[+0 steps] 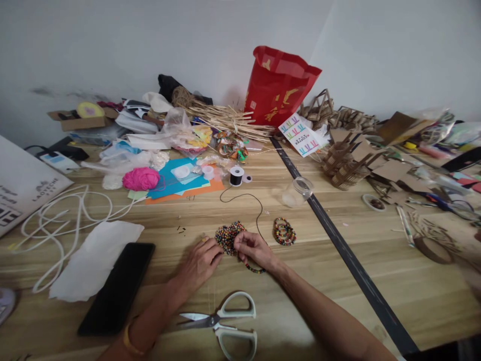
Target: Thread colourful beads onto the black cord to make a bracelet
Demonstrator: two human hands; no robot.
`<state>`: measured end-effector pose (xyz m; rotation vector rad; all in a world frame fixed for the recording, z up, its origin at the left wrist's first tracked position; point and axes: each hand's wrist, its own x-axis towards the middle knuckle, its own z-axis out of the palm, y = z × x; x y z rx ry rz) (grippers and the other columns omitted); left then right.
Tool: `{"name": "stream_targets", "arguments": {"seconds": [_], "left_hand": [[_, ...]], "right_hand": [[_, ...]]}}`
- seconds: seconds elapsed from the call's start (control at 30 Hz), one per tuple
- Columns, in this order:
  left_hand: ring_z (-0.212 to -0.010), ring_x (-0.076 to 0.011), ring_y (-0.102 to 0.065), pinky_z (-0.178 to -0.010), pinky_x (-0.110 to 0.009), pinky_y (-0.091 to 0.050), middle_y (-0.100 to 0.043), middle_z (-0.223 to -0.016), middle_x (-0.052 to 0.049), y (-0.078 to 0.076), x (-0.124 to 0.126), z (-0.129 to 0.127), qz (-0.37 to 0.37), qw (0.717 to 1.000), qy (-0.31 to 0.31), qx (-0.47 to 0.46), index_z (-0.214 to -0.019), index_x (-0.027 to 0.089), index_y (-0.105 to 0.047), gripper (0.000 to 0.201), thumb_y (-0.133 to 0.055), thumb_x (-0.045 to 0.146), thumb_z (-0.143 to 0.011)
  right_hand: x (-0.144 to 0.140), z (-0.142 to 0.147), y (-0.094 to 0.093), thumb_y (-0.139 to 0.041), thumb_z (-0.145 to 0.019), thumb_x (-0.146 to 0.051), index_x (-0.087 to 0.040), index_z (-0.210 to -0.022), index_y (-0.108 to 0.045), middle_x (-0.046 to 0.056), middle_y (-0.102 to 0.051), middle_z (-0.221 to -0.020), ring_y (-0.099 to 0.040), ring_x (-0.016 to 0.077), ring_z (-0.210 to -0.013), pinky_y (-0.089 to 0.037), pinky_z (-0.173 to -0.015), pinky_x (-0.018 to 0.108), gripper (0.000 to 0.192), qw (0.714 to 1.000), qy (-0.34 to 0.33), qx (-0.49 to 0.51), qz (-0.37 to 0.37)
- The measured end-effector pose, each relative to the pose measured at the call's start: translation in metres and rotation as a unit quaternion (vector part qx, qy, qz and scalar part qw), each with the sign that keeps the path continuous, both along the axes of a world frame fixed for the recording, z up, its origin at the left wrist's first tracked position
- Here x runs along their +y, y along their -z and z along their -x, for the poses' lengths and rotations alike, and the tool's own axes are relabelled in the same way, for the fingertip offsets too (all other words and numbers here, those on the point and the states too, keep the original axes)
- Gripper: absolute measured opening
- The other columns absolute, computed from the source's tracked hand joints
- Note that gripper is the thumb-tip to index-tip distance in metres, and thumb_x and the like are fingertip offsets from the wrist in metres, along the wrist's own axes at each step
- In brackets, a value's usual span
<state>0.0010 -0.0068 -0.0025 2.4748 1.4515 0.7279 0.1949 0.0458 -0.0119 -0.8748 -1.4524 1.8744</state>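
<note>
2 bare hands work over a pile of multicoloured beads [227, 236] on a wooden tabletop [180, 210], the pile taken here as the clock's centre. The left hand [203, 256], at 8 o'clock, rests with fingers loosely bent against the heap; whether it grips a bead cannot be told. The right hand [259, 250], at 4 o'clock, pinches thumb to forefinger at the pile's edge, though what lies between is too small to make out. A short beaded strand [255, 269] shows from under it at 5 o'clock, and black cord [246, 194] runs to a spool [236, 175] at 12. Beaded rings [284, 231] lie at 3 o'clock, scissors [235, 321] at 6. The step in hand appears to be threading beads; the next move would call for a steady cord end and a bead turned hole-first.
</note>
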Motion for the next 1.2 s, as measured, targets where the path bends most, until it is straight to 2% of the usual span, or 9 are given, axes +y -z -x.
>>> {"name": "stream_targets", "arguments": {"seconds": [0.23,0.4,0.63,0.87,1.2], "left_hand": [[-0.069,-0.0155,-0.062,-0.073,-0.029,-0.050,-0.068,-0.072,-0.003,0.005,0.003,0.001,0.048,0.985,-0.031,-0.161,-0.073,0.017,-0.065,0.013,-0.056,0.008,-0.078],[-0.064,-0.0147,-0.064,-0.062,-0.023,-0.050,-0.070,-0.070,-0.003,0.011,0.004,0.004,0.124,0.958,-0.063,-0.251,-0.072,0.016,-0.068,0.011,-0.058,0.011,-0.074],[-0.062,-0.0146,-0.064,-0.060,-0.022,-0.050,-0.070,-0.067,-0.003,0.018,0.004,0.006,0.228,0.913,-0.082,-0.327,-0.072,0.015,-0.069,0.009,-0.060,0.016,-0.069],[-0.066,-0.0157,-0.064,-0.063,-0.024,-0.050,-0.071,-0.070,-0.004,0.018,0.005,0.005,0.257,0.894,-0.078,-0.358,-0.073,0.014,-0.069,0.010,-0.062,0.018,-0.067],[-0.067,-0.0167,-0.063,-0.065,-0.025,-0.049,-0.070,-0.070,-0.003,0.013,0.005,0.002,0.279,0.887,-0.074,-0.361,-0.072,0.016,-0.070,0.009,-0.063,0.019,-0.067]], "right_hand": [[0.001,0.001,0.001,-0.069,-0.072,-0.049,-0.016,-0.074,-0.054,-0.008,-0.053,-0.047,-0.044,0.0037,-0.036,-0.040,-0.036,0.014,0.036,1.000,-0.003,-0.006,-0.004],[-0.001,0.001,-0.001,-0.068,-0.072,-0.050,-0.016,-0.074,-0.054,-0.008,-0.051,-0.047,-0.043,0.0038,-0.037,-0.039,-0.037,0.014,0.036,1.000,-0.008,-0.024,-0.015],[-0.006,0.002,-0.003,-0.065,-0.075,-0.049,-0.017,-0.074,-0.053,-0.006,-0.051,-0.052,-0.044,0.0056,-0.042,-0.038,-0.040,0.016,0.034,0.997,-0.019,-0.052,-0.046],[-0.009,0.001,-0.009,-0.066,-0.076,-0.046,-0.015,-0.072,-0.054,-0.004,-0.047,-0.058,-0.038,0.0059,-0.049,-0.029,-0.045,0.018,0.033,0.993,-0.043,-0.059,-0.088],[-0.010,0.001,-0.009,-0.064,-0.078,-0.041,-0.014,-0.073,-0.055,-0.003,-0.048,-0.062,-0.039,0.0080,-0.055,-0.031,-0.050,0.019,0.029,0.988,-0.056,-0.073,-0.125]]}}
